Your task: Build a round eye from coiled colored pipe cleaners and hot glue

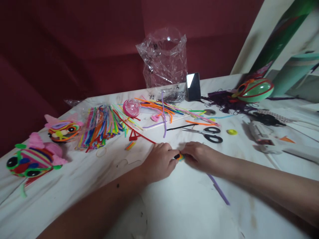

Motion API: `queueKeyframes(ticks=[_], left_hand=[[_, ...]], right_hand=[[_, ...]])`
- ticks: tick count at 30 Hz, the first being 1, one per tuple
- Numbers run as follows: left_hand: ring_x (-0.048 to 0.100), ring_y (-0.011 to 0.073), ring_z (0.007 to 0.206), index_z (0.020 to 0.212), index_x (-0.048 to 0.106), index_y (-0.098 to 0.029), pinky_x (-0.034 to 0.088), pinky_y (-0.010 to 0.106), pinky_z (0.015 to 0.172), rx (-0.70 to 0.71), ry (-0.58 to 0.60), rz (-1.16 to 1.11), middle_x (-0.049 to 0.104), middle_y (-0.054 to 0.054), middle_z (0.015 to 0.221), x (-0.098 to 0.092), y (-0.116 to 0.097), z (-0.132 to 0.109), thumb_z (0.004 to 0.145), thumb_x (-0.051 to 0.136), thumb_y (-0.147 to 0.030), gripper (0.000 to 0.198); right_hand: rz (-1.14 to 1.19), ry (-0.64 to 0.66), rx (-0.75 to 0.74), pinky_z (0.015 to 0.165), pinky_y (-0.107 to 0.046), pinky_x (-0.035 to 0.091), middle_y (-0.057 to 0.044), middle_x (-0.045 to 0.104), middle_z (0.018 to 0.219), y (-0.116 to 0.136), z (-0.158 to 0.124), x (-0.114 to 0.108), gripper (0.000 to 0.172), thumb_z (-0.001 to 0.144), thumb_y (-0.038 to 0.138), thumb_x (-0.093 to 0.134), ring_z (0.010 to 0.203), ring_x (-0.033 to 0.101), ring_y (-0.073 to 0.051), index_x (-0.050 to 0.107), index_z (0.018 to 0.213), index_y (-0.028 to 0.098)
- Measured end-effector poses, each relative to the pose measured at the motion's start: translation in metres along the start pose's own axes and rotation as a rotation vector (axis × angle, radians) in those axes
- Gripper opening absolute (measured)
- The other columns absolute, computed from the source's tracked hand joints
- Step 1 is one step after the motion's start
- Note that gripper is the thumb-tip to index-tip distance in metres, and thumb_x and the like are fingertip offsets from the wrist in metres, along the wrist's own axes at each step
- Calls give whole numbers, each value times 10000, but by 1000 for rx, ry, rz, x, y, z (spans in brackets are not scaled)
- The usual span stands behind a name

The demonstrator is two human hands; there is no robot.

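Two hands, left hand (159, 161) and right hand (199, 156), pinch a small striped coil (179, 157); its trailing purple pipe cleaner (219, 190) could unwind if either grip slackens.

A white table (189, 212) carries a bundle of coloured pipe cleaners (102, 127), black scissors (209, 133), a phone (193, 86), a clear plastic bag (164, 58), a glue gun (260, 136), two pipe-cleaner fish (32, 159) and a purple pipe cleaner (219, 189).
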State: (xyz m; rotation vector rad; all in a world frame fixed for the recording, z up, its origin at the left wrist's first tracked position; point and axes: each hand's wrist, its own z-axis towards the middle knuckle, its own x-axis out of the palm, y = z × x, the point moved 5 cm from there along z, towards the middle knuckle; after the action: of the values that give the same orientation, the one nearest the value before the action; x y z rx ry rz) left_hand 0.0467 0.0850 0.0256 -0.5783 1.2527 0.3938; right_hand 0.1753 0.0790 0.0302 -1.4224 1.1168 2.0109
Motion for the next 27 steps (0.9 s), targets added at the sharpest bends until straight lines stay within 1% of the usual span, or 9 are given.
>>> queueKeyframes(ticks=[6, 9, 11, 13, 16, 19, 22, 24, 27], left_hand=[[490, 223, 910, 1158, 548, -183, 382, 367, 813, -11, -7, 26, 548, 69, 939, -1, -2, 0, 852, 493, -244, 317], [494, 224, 918, 1143, 563, -190, 383, 369, 815, 2, -7, 29, 548, 67, 935, 1, -1, 0, 857, 489, -249, 301], [498, 220, 923, 1128, 576, -196, 385, 365, 817, 8, -13, 20, 547, 64, 936, 2, 0, 0, 859, 486, -246, 288], [503, 214, 926, 1130, 578, -196, 386, 362, 824, 10, -26, 7, 545, 65, 942, 3, 1, 0, 859, 485, -236, 289], [508, 210, 927, 1121, 586, -196, 387, 362, 832, 21, -23, -8, 542, 67, 940, 3, 1, 0, 858, 481, -224, 284], [511, 211, 923, 1113, 591, -193, 387, 365, 829, 17, -17, -9, 542, 67, 936, 4, 2, 0, 857, 480, -224, 282], [512, 210, 915, 1115, 590, -201, 385, 369, 829, 4, -26, -10, 543, 63, 934, 4, 4, 1, 854, 482, -226, 284], [512, 209, 908, 1120, 589, -207, 387, 368, 821, 2, -27, -10, 544, 61, 933, 4, 4, 1, 849, 486, -225, 290], [510, 208, 891, 1121, 590, -204, 392, 362, 801, 20, -28, -20, 547, 63, 921, 2, 3, 1, 851, 476, -220, 294]], right_hand=[[58, 47, 67, 667, -255, 443, -71, 664, 808, 1, 2, -3, 266, 766, 80, 428, 730, 603, -166, 660, 876, 150], [84, 88, 102, 649, -250, 453, -56, 677, 791, 2, 0, -9, 271, 770, 115, 434, 709, 614, -162, 671, 893, 165], [130, 81, 140, 625, -245, 466, -40, 688, 785, -2, -7, -19, 297, 774, 162, 448, 678, 622, -155, 657, 986, 174], [136, 0, 177, 645, -253, 485, -41, 700, 830, -9, -18, -33, 354, 764, 192, 458, 702, 637, -157, 625, 1077, 176], [40, -136, 241, 700, -302, 503, -67, 703, 895, -27, -45, -50, 332, 780, 244, 443, 763, 648, -182, 636, 1041, 176], [-15, -157, 325, 693, -333, 511, -78, 705, 896, -44, -73, -54, 301, 816, 307, 426, 760, 651, -199, 649, 975, 182], [-20, -186, 335, 686, -322, 520, -86, 707, 901, -53, -96, -60, 296, 832, 312, 421, 762, 657, -195, 645, 974, 182], [-73, -276, 366, 666, -320, 522, -103, 705, 893, -64, -111, -72, 298, 824, 325, 431, 745, 660, -200, 649, 960, 173], [-247, -460, 541, 624, -349, 517, -143, 690, 908, -92, -139, -96, 319, 794, 351, 453, 707, 656, -231, 660, 925, 147]])
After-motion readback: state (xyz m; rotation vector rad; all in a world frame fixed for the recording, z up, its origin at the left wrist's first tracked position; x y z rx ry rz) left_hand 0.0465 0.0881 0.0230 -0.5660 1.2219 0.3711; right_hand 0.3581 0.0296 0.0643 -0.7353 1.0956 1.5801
